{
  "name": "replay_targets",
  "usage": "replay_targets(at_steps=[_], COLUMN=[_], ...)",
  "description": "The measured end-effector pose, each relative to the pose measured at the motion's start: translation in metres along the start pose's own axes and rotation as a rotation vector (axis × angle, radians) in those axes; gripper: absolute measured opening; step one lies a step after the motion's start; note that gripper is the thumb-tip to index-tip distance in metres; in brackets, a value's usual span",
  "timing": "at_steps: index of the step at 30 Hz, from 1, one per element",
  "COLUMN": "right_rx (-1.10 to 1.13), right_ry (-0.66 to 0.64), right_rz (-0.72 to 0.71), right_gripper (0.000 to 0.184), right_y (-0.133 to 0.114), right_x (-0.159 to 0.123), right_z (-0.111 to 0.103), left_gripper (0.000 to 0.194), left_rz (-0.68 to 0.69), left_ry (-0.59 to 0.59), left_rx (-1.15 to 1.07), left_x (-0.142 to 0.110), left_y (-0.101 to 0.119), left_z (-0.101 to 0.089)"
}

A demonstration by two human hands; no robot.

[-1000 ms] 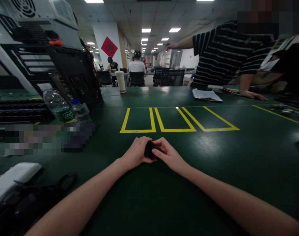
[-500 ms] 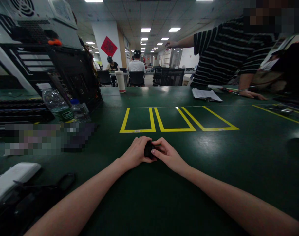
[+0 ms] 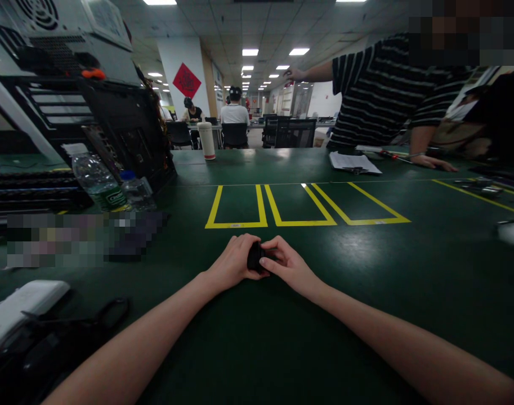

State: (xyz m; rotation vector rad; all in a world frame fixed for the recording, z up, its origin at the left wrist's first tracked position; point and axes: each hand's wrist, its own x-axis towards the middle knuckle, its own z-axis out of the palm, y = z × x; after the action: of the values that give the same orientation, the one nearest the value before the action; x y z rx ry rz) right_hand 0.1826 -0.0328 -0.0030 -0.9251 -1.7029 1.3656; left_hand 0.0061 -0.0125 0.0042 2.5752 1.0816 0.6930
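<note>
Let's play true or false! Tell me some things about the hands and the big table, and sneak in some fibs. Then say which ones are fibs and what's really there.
1. The left hand and right hand both touch a small black thing. True.
2. The tape is red. False: the tape is yellow.
3. The bottle with the blue cap is in the middle tape shape. False: the bottle with the blue cap is off to the left of the tape.
4. A white cup stands farther away than the tape. True.
5. The papers lie under the left hand. False: the papers lie beyond the tape.
6. Someone in a striped shirt has a hand on the green table. True.
</note>
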Motion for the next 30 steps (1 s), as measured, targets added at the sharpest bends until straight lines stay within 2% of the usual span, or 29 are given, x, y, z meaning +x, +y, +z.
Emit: replay_targets(at_steps=[6,10,16,21,26,30], right_rx=[-0.001,-0.036,0.013,0.045,0.0,-0.03], right_ry=[0.027,0.016,-0.009,-0.002,0.028,0.001], right_rz=[0.006,0.053,-0.016,0.008,0.043,0.035], right_gripper=[0.022,0.025,0.022,0.017,0.026,0.024], right_y=[0.0012,0.0012,0.0007,0.0,0.003,0.0028], right_x=[0.0016,0.0018,0.0006,0.001,0.0023,0.0016], right_z=[-0.0011,-0.0021,-0.0003,0.0001,-0.001,-0.0011], left_gripper=[0.056,0.055,0.057,0.056,0.056,0.055], left_rz=[-0.01,-0.002,0.01,0.017,0.005,-0.011], left_ry=[0.037,0.014,0.036,0.017,0.018,-0.014], left_rx=[-0.005,-0.024,0.016,0.014,0.005,-0.006], left_x=[-0.0002,0.0001,0.0,0.0003,0.0008,0.0003], left_y=[-0.0032,-0.0022,-0.0031,-0.0035,-0.0016,-0.0005], left_z=[0.0055,0.0036,0.0039,0.0046,0.0021,0.0007])
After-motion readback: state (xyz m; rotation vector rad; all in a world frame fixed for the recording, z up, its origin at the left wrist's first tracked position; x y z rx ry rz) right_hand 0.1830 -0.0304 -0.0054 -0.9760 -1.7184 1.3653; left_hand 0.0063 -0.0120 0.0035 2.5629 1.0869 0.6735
